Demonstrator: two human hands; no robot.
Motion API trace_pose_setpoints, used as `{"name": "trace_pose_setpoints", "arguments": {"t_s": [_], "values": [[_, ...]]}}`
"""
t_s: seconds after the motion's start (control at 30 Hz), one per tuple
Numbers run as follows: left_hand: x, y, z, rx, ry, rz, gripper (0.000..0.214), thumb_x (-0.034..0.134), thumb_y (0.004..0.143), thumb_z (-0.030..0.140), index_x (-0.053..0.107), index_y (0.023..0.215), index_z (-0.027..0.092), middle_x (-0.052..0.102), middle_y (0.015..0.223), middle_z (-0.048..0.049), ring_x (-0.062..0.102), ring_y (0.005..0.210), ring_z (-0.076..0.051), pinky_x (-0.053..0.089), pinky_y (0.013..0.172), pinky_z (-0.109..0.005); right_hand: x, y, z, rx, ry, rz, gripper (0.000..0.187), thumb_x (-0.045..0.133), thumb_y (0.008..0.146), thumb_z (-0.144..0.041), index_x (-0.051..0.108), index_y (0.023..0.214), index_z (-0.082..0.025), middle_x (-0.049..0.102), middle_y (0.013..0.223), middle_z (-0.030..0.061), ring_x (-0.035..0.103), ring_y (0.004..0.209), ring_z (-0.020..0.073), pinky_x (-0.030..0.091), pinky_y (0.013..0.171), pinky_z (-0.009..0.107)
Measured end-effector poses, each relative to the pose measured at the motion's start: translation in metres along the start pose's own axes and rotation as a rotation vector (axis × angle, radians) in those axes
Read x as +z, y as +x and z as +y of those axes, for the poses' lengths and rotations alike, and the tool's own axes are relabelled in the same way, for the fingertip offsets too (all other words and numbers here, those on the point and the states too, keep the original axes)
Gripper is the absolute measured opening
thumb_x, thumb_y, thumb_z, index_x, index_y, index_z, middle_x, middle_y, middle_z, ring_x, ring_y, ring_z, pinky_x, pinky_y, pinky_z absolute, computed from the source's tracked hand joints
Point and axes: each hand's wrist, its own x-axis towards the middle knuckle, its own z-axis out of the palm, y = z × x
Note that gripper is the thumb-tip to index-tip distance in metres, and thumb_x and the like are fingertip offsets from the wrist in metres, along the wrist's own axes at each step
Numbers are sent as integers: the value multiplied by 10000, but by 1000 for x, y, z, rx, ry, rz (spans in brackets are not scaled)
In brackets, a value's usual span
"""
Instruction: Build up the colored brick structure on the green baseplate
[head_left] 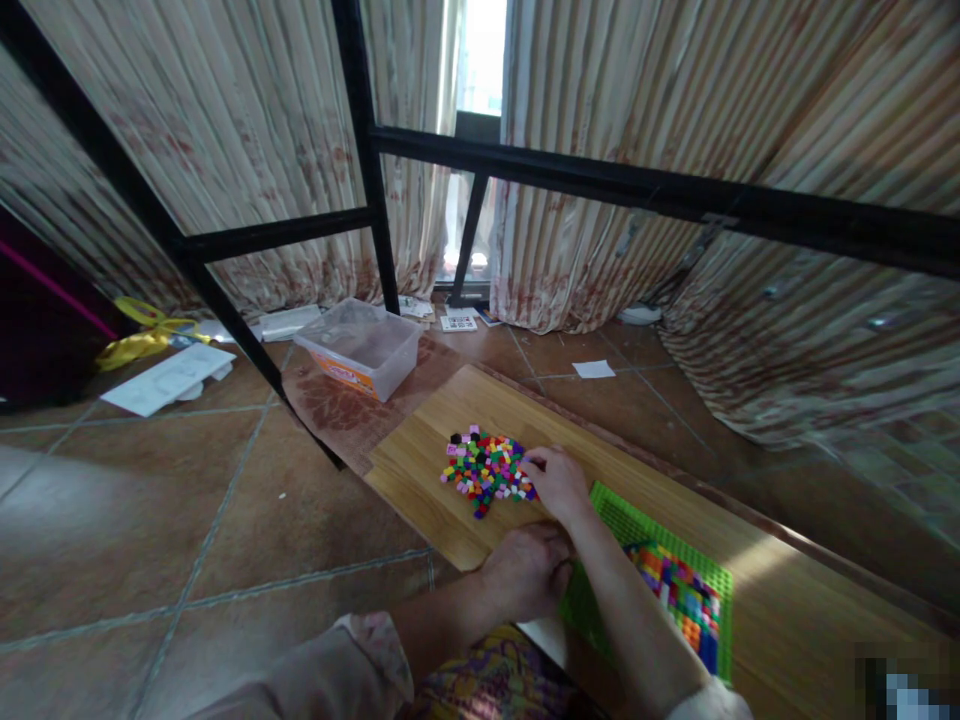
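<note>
A pile of small toy building bricks point(487, 465) in many colours lies spread on a wooden board. At its right edge is my right hand point(559, 485), thumb and fingers pinched together among the bricks; whatever is between the fingertips is too small to make out. My left hand point(529, 572) is curled closed beside the near left corner of a green studded baseplate point(724, 585), below the right wrist. Its fingertips are hidden, so what they hold cannot be seen. Multicoloured bricks point(679, 590) cover part of the baseplate, and my right forearm crosses over it.
The wooden board point(420, 480) rests on a brown patterned surface. A clear plastic bin point(360, 345) stands at its far left end. Black metal bars point(600, 170) cross in front of curtains point(585, 90). White paper point(594, 369) and a white panel point(169, 378) lie on the tiled floor.
</note>
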Motion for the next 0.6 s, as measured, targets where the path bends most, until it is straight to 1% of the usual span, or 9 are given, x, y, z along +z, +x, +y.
{"name": "trace_pose_setpoints", "arguments": {"t_s": [0.23,0.33,0.4,0.47,0.53,0.6], "values": [[-2,-1,1,-25,-28,-7,175,522,805,134,654,905,191,671,935,-65,616,926,-202,494,860,-315,1,-8,10,45,140,7,112,624,735,-294,668,787,-205,694,747,11,645,738,168,467,715,284],[-1,-1,0,-12,-27,-3,177,523,805,130,647,916,190,665,941,-66,613,925,-199,490,854,-309,-3,-14,11,49,215,44,165,582,766,-313,667,837,-192,714,787,34,663,766,176,491,741,299],[-1,-1,0,-12,-24,-1,174,507,816,130,642,909,188,660,937,-66,611,910,-193,489,842,-301,-9,-22,10,66,360,90,267,551,793,-352,663,958,-174,726,876,64,676,798,185,512,755,316],[-2,0,1,-18,-39,9,169,478,845,145,634,898,184,655,922,-65,609,901,-187,486,831,-292,-17,-35,9,117,576,139,367,559,794,-408,651,1052,-163,723,945,87,686,802,198,531,754,340],[-5,0,2,-38,-86,33,175,445,885,177,620,903,180,650,906,-61,606,899,-181,480,826,-285,-25,-53,6,174,765,174,412,595,774,-455,662,1056,-163,722,965,93,691,800,209,540,758,362],[-9,0,5,-74,-167,73,197,409,922,212,598,969,181,648,932,-57,603,902,-172,471,830,-283,-32,-71,3,207,854,203,406,631,753,-478,686,1011,-169,725,963,88,686,817,212,538,776,370]]}}
